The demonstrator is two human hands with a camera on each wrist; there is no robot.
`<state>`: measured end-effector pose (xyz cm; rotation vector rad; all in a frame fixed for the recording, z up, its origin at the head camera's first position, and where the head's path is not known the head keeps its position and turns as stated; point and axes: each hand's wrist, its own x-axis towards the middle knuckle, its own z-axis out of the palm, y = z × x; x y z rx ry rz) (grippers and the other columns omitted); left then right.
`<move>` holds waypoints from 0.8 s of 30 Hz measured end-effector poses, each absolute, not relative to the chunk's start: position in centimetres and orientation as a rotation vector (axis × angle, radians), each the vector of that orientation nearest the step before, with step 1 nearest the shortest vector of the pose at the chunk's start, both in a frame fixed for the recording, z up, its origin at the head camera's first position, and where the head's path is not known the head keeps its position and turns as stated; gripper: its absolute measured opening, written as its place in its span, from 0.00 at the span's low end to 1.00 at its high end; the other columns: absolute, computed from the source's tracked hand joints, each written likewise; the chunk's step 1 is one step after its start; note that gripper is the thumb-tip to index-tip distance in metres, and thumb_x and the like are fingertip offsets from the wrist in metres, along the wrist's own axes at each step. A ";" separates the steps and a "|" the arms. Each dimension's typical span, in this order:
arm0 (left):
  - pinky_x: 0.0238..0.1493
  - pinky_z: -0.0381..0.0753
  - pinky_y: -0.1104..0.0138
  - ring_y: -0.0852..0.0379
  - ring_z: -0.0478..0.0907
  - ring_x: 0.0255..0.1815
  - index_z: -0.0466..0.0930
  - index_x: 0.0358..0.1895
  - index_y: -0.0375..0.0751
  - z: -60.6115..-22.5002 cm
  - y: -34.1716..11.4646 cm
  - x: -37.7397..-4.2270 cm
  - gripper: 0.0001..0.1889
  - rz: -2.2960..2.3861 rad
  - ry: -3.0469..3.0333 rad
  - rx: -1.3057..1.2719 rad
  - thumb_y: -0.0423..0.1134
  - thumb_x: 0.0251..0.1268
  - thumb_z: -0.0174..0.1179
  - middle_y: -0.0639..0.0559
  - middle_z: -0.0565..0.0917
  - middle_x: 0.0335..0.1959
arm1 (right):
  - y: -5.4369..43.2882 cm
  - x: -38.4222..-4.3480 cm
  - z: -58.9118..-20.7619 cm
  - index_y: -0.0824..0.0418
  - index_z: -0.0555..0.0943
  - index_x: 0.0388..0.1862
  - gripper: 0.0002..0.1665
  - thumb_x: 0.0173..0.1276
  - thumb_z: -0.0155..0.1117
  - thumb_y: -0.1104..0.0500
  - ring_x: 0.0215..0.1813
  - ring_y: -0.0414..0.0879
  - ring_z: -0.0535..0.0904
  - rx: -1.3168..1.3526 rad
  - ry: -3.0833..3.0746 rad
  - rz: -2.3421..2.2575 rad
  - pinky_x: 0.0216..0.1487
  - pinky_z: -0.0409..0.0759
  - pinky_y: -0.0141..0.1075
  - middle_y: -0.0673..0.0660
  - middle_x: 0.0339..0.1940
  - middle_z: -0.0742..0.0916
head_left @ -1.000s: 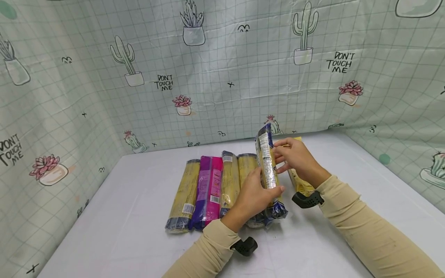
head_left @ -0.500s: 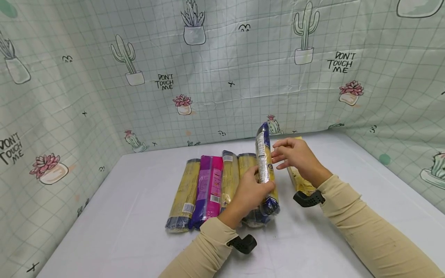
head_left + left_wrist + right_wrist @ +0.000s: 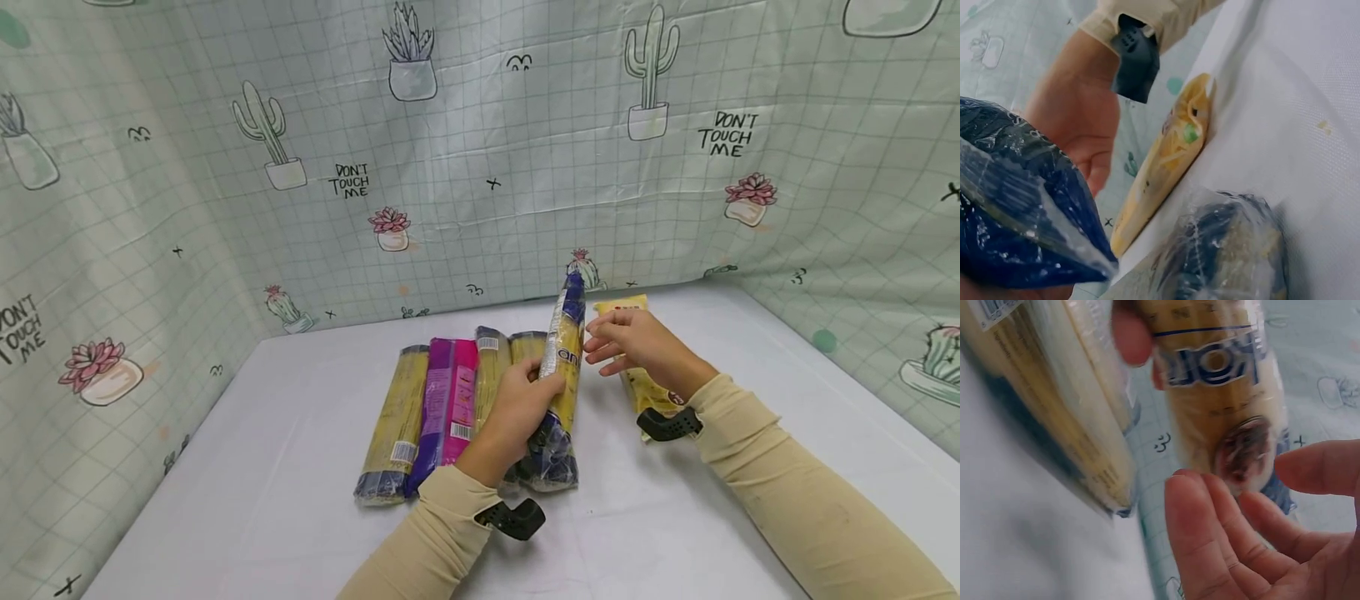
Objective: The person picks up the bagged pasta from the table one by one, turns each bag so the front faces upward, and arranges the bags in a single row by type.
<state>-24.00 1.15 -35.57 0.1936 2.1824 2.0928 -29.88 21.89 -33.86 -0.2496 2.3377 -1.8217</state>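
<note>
My left hand [image 3: 517, 408] grips a blue and yellow spaghetti packet [image 3: 567, 358] around its lower half. The packet tilts upright over the right end of a row of packets, its printed front partly turned to the right. In the right wrist view, big lettering and a round food picture show on the held packet [image 3: 1222, 394], with the left fingertips at its edge. My right hand [image 3: 641, 346] is beside its upper part, fingers loosely spread, holding nothing. The left wrist view shows the held packet's crumpled blue end [image 3: 1016, 206] close up.
Left of the held packet lie a yellow spaghetti packet [image 3: 393, 417], a purple and pink packet [image 3: 450, 408] and several more spaghetti packets [image 3: 489, 358], side by side. A yellow packet [image 3: 645, 387] lies under the right hand. A patterned curtain [image 3: 480, 167] surrounds the white table [image 3: 285, 467].
The left hand has moved slightly left and turned the spaghetti packet, bringing its lettered front into view. The right fingers, earlier at the packet's edge, now stand beside it.
</note>
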 end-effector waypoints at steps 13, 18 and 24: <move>0.37 0.81 0.63 0.50 0.80 0.39 0.76 0.61 0.32 -34.5 0.5 -23.9 0.27 2.215 1.971 0.226 0.36 0.54 0.56 0.41 0.82 0.46 | 21.0 -30.3 -34.8 0.67 0.59 0.72 0.37 0.80 0.48 0.40 0.46 0.54 0.84 -0.232 1.979 -1.953 0.47 0.84 0.51 0.64 0.51 0.84; 0.38 0.82 0.62 0.50 0.80 0.40 0.77 0.61 0.34 -34.8 0.5 -23.8 0.26 2.207 1.942 0.261 0.36 0.56 0.56 0.41 0.82 0.46 | 20.9 -30.2 -35.2 0.66 0.54 0.74 0.37 0.82 0.46 0.43 0.47 0.53 0.84 -0.288 1.829 -2.060 0.46 0.85 0.47 0.61 0.49 0.84; 0.44 0.81 0.61 0.49 0.79 0.45 0.75 0.64 0.34 -34.7 0.9 -23.4 0.27 2.254 1.828 0.266 0.37 0.59 0.57 0.40 0.81 0.51 | 20.8 -30.2 -35.2 0.69 0.58 0.72 0.35 0.82 0.48 0.44 0.44 0.49 0.83 -0.293 1.834 -2.128 0.42 0.83 0.41 0.58 0.46 0.85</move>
